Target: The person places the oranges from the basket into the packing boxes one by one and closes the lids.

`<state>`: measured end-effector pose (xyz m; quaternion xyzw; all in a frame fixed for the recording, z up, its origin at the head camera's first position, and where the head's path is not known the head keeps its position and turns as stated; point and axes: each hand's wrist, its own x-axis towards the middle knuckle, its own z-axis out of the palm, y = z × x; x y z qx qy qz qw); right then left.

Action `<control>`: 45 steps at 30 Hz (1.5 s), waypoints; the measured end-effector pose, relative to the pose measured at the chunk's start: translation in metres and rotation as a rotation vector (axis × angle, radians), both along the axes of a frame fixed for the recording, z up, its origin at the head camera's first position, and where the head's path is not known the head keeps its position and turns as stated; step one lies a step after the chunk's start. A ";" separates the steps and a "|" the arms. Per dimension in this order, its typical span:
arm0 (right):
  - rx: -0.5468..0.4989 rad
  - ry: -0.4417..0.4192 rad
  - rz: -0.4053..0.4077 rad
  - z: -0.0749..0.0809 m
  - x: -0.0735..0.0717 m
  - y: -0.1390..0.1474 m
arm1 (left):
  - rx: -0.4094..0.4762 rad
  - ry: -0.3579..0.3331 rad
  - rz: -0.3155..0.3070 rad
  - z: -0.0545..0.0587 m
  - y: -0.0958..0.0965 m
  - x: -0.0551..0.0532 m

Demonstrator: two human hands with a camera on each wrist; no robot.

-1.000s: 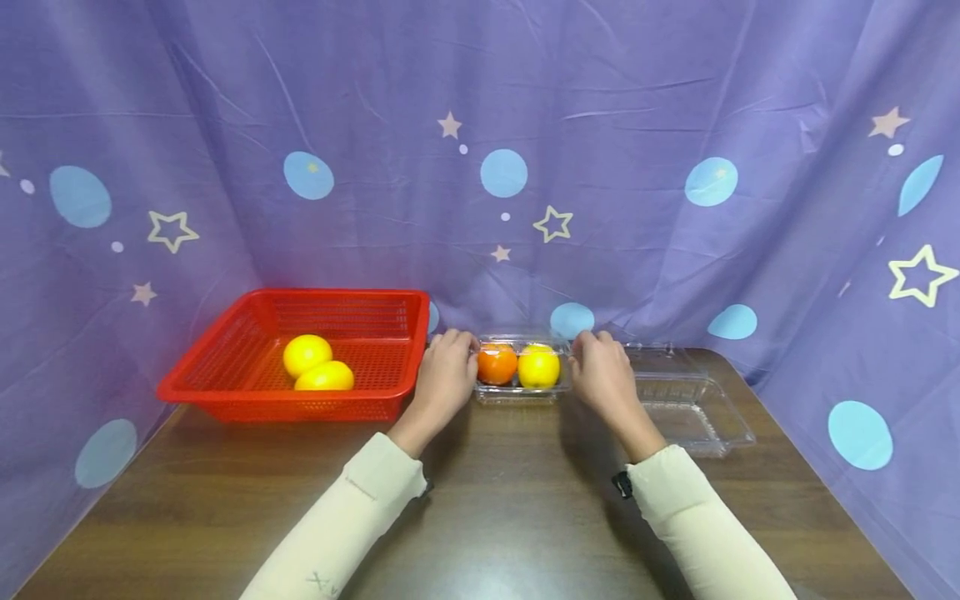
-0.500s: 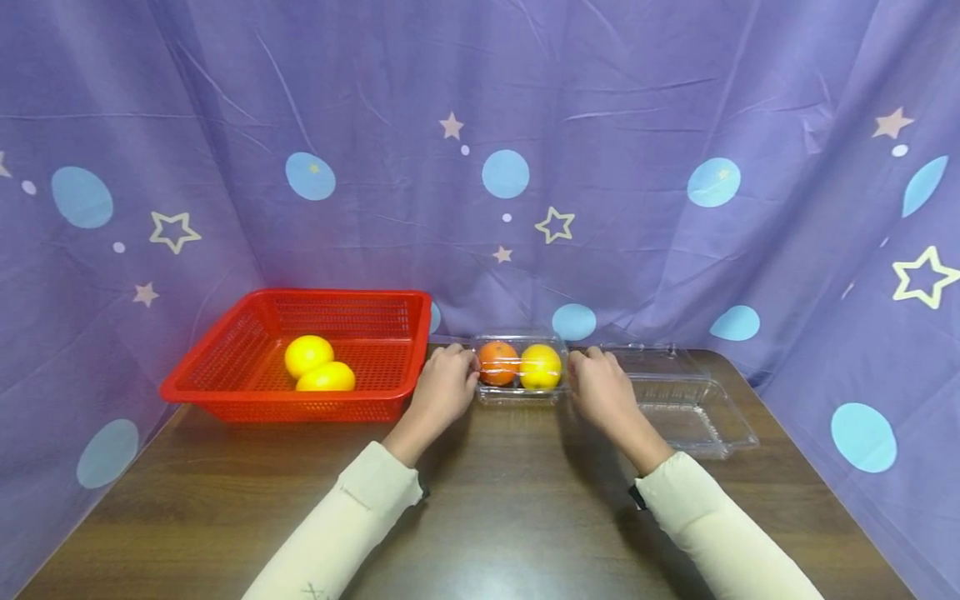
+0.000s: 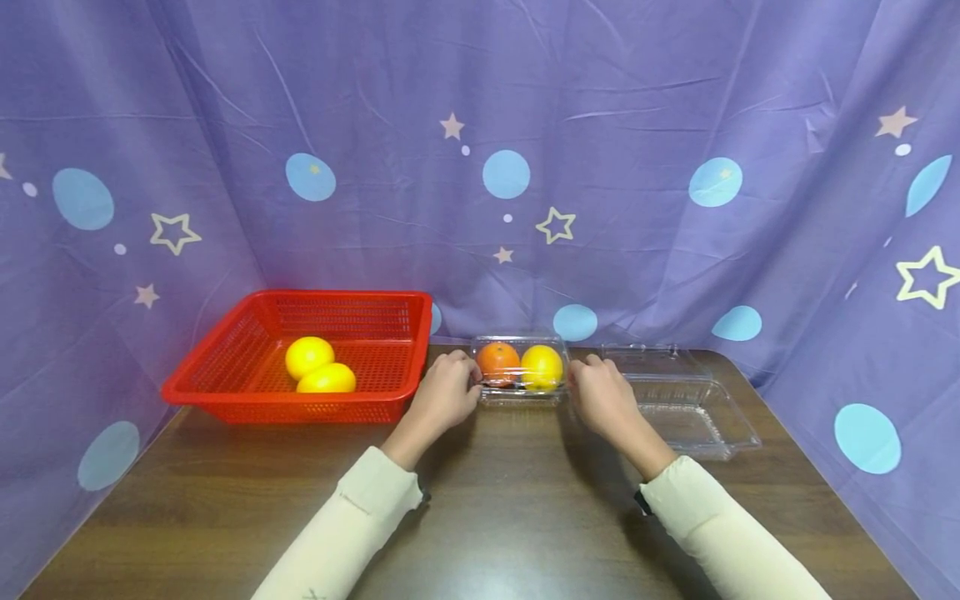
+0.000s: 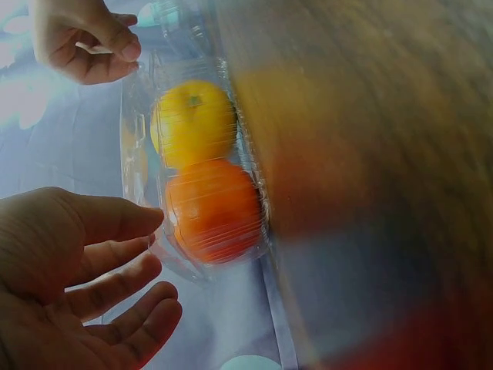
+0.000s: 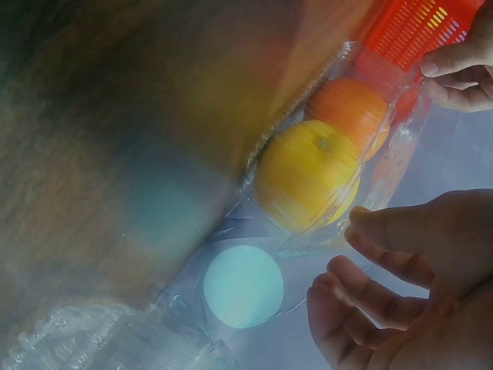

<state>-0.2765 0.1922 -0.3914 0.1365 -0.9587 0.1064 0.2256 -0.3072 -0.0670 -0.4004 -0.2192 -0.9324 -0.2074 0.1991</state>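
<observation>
A clear plastic clamshell box (image 3: 521, 399) with an orange fruit (image 3: 498, 364) and a yellow fruit (image 3: 542, 367) side by side in it stands at the back middle of the table, its lid over the fruit. My left hand (image 3: 447, 392) pinches the box's left edge between thumb and index finger; the other fingers (image 4: 146, 316) are loosely bent. At the right edge, my right hand (image 3: 603, 396) pinches likewise, its thumb (image 5: 377, 223) against the plastic. Whether the lid is fully pressed down cannot be told.
A red plastic basket (image 3: 300, 407) holding two yellow fruits (image 3: 309, 357) stands at the left. To the right lies another clear box (image 3: 686, 417) with its lid folded back. A purple curtain (image 3: 375, 208) hangs behind the brown table (image 3: 517, 500).
Both hands have come slightly down and nearer along the sides of the fruit box. The box, its fruit and the basket stay in place.
</observation>
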 end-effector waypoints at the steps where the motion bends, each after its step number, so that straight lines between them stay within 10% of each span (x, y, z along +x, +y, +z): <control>1: 0.003 -0.002 0.003 0.000 0.000 0.000 | -0.003 -0.007 -0.001 0.000 0.000 0.000; 17: 0.050 -0.004 0.041 -0.005 -0.003 0.001 | -0.105 0.001 -0.056 -0.003 -0.004 -0.003; 45: 0.439 0.350 0.142 -0.020 -0.014 0.002 | -0.452 0.348 -0.049 -0.004 -0.003 -0.004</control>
